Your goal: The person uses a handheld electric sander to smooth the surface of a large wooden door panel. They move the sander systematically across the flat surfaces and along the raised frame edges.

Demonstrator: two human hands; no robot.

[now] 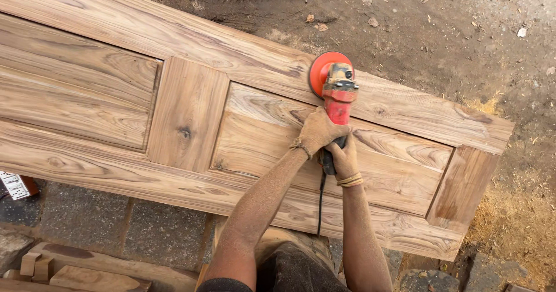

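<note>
Sanding in progress: left hand [317, 131] and right hand [344, 159] clenched on red grinder [336, 92], disc at wooden door [191, 115] top rail; next pass likely needs steady, level pressure.

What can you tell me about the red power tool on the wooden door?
The sander has a red body with a grey metal head and an orange-red round disc at its far end, lying on the door near its upper rail. The left hand grips the body, the right hand the rear handle. A black cord hangs down.
</note>
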